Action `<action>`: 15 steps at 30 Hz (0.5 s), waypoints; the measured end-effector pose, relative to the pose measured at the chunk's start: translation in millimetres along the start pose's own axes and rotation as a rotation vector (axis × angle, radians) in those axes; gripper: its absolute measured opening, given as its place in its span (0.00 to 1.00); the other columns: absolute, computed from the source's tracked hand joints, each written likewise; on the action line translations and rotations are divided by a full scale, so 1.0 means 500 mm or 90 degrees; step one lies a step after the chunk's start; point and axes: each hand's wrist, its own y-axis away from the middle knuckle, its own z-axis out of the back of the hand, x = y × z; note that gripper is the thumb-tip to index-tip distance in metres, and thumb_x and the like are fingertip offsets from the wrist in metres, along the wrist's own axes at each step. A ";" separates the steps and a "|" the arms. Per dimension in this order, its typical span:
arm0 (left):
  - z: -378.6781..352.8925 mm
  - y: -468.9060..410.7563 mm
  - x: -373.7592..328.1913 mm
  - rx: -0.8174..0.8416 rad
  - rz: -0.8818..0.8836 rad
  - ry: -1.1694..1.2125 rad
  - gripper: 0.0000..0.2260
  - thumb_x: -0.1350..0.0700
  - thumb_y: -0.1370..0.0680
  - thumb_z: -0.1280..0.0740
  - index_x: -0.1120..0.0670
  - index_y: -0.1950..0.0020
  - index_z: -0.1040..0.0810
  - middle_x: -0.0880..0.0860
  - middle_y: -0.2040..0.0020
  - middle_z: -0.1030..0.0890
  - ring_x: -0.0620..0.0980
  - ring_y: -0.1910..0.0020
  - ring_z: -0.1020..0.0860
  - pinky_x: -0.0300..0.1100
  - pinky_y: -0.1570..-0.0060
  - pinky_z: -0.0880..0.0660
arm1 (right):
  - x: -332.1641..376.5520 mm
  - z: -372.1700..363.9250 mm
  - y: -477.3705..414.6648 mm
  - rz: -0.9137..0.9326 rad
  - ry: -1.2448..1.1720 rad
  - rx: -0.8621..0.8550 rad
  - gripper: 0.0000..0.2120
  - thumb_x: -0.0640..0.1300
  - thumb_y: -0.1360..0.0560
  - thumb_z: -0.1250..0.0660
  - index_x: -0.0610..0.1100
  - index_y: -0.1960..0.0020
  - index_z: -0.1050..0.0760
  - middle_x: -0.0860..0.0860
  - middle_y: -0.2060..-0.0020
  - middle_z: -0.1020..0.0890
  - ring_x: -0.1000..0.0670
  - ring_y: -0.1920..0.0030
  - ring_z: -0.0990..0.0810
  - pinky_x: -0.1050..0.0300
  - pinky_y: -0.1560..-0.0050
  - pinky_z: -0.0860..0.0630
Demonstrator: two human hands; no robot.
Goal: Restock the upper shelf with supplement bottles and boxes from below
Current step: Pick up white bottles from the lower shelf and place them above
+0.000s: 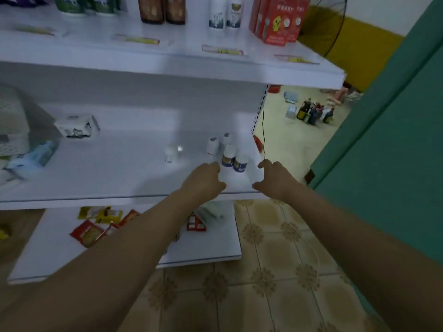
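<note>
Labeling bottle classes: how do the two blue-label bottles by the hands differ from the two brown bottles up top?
The blue-label bottles are small, white, on the middle shelf. The brown bottles are larger, dark, on the upper shelf, tops cropped out. Both pairs stand upright, side by side.

Patterned tiled floor (263, 271), green wall (395, 164) (yellow beyond).
</note>
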 end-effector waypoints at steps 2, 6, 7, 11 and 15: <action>-0.032 -0.052 0.033 -0.017 0.013 0.033 0.19 0.55 0.22 0.36 0.61 0.34 0.32 0.60 0.38 0.26 0.52 0.47 0.27 0.40 0.50 0.32 | -0.016 -0.037 -0.056 -0.001 -0.029 0.001 0.32 0.43 0.24 0.34 0.41 0.26 0.44 0.39 0.34 0.34 0.40 0.37 0.28 0.57 0.46 0.31; -0.113 -0.160 0.086 -0.016 0.049 0.104 0.24 0.56 0.22 0.36 0.60 0.28 0.38 0.60 0.34 0.30 0.57 0.36 0.30 0.44 0.38 0.33 | -0.065 -0.111 -0.175 -0.026 -0.048 -0.029 0.33 0.41 0.26 0.32 0.39 0.26 0.44 0.37 0.36 0.33 0.38 0.40 0.27 0.54 0.47 0.29; -0.133 -0.189 0.098 -0.017 0.057 0.115 0.24 0.56 0.22 0.36 0.59 0.28 0.38 0.60 0.33 0.31 0.57 0.35 0.30 0.44 0.37 0.34 | -0.077 -0.129 -0.205 -0.034 -0.046 -0.036 0.34 0.41 0.26 0.32 0.38 0.26 0.44 0.36 0.36 0.32 0.37 0.39 0.27 0.53 0.45 0.29; -0.186 -0.319 0.139 -0.038 0.067 0.100 0.26 0.55 0.22 0.35 0.61 0.28 0.40 0.61 0.33 0.32 0.58 0.34 0.31 0.44 0.37 0.34 | -0.101 -0.185 -0.322 -0.045 -0.084 -0.051 0.39 0.44 0.27 0.29 0.38 0.25 0.48 0.37 0.33 0.33 0.37 0.34 0.31 0.48 0.37 0.32; -0.217 -0.457 0.161 -0.085 0.057 0.139 0.22 0.56 0.25 0.32 0.62 0.35 0.33 0.63 0.39 0.27 0.60 0.40 0.26 0.50 0.40 0.29 | -0.105 -0.240 -0.429 -0.007 -0.155 -0.122 0.39 0.44 0.31 0.27 0.37 0.27 0.43 0.38 0.39 0.26 0.37 0.40 0.25 0.42 0.41 0.27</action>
